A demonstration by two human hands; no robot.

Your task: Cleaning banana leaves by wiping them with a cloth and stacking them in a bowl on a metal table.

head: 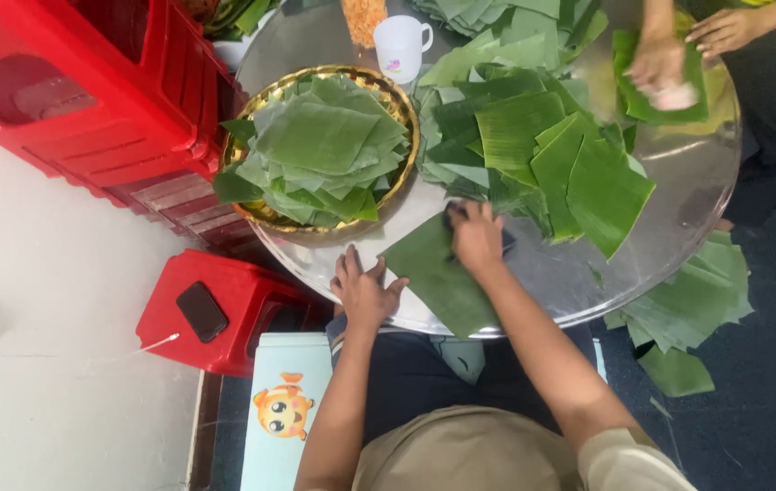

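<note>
round metal table [679,173], banana leaf [438,277] lying diagonally, upper-left to lower-right

Worktop [679,182]: round, shiny metal | carried on it: gold tray [265,214] heaped with cut leaf squares; loose pile of banana leaves [534,136]; single leaf [438,277] laid at near edge; white mug [400,45] | floor [770,382]: more leaves [688,309] dropped beside worktop

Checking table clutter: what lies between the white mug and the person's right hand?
In the head view, overlapping banana leaf pieces fill the stretch from white mug to right hand.
</note>
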